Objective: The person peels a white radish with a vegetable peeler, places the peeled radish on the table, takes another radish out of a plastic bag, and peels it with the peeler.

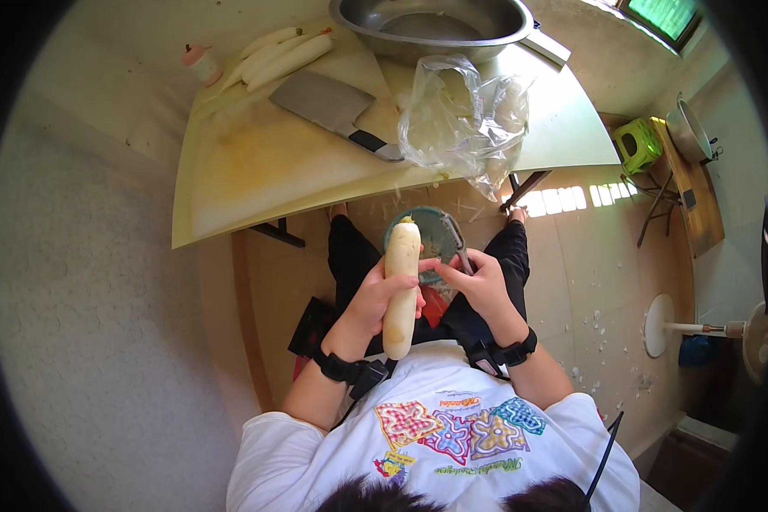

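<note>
Wrapping around a white radish, the fingers of the left hand are curling snugly about its middle, holding it nearly upright over the seated person's lap. The right hand is closing its fingers around the handle of a peeler; whether its fingertips are touching the radish is impossible to tell. A teal basin is sitting beyond the hands, while a cleaver is lying on the table beside a clear plastic bag.
</note>
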{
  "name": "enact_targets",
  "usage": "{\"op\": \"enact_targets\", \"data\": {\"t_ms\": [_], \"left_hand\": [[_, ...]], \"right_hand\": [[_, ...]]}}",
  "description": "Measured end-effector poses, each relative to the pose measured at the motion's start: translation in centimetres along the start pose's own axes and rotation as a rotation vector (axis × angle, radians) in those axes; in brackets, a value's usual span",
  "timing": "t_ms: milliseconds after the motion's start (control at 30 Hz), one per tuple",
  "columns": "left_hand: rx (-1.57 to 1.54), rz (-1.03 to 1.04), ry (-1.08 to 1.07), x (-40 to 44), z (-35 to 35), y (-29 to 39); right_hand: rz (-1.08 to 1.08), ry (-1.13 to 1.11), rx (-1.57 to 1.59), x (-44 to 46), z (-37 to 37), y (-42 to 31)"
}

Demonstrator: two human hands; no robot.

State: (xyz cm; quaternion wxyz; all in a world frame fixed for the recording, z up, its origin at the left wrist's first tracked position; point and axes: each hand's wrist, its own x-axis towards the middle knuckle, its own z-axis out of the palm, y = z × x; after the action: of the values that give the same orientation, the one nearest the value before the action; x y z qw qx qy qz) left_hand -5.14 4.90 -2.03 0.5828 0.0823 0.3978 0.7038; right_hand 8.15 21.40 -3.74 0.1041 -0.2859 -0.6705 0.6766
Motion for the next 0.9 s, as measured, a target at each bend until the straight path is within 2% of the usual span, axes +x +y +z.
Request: {"op": "enact_targets", "data": {"t_ms": [67, 133, 167, 200, 267, 333, 367, 400, 467, 500, 533, 600, 667, 733, 800, 867, 900], "left_hand": [[0.020, 0.002, 0.014, -0.2, 0.1, 0.0], [0.026, -0.006, 0.004, -0.3, 0.3, 0.2], [0.026, -0.003, -0.001, -0.4, 0.3, 0.1], [0.046, 0.003, 0.011, -0.4, 0.3, 0.0], [0.067, 0.018, 0.008, -0.4, 0.3, -0.1], [0.073, 0.018, 0.092, -0.6, 0.2, -0.2], [0.095, 0.038, 0.094, -0.6, -0.1, -0.3], [0.098, 0.032, 0.084, -0.5, -0.4, -0.5], [0.097, -0.003, 0.092, -0.4, -0.6, -0.8], [0.113, -0.013, 0.123, -0.5, -0.3, -0.9], [0.115, -0.020, 0.104, -0.6, 0.0, -1.1], [0.118, -0.025, 0.089, -0.5, 0.5, -0.9], [0.132, 0.008, 0.087, -0.5, 0.5, -1.0], [0.188, 0.055, 0.130, -0.6, 0.1, -1.2], [0.188, 0.041, 0.134, -0.9, -0.1, -1.3], [0.128, 0.070, 0.108, -1.4, 0.8, -0.9], [0.169, 0.066, 0.124, -1.7, 0.7, -0.9]], "right_hand": [[0.060, -0.075, 0.020, 0.0, 0.0, -0.4], [0.139, -0.190, 0.215, 0.1, 0.3, -1.2], [0.135, -0.189, 0.212, 0.7, 0.6, 0.0], [-0.210, 0.014, -0.008, 1.8, 1.1, 2.4], [-0.564, 0.225, -0.241, 2.1, 1.5, 1.9], [-0.178, 0.224, 0.282, 0.8, 1.3, 0.2], [0.015, 0.099, 0.248, 0.3, 0.0, -0.6], [0.013, 0.111, 0.248, 0.1, -0.2, -1.2], [0.175, -0.163, 0.358, 0.0, -0.2, -2.0], [0.110, -0.128, 0.215, 0.7, 0.3, 0.0], [-0.078, 0.029, 0.125, 1.2, 1.3, 2.0], [-0.038, 0.179, 0.042, 0.8, 1.8, 1.7], [-0.070, 0.208, 0.144, 0.3, 1.9, 0.2], [-0.021, -0.097, 0.331, -0.5, 1.8, -0.8], [-0.047, -0.115, 0.320, -0.7, 2.0, -1.9], [-0.089, 0.172, -0.149, -0.4, 1.8, -2.0], [-0.155, 0.260, -0.022, 0.1, 2.1, -0.4]]}}
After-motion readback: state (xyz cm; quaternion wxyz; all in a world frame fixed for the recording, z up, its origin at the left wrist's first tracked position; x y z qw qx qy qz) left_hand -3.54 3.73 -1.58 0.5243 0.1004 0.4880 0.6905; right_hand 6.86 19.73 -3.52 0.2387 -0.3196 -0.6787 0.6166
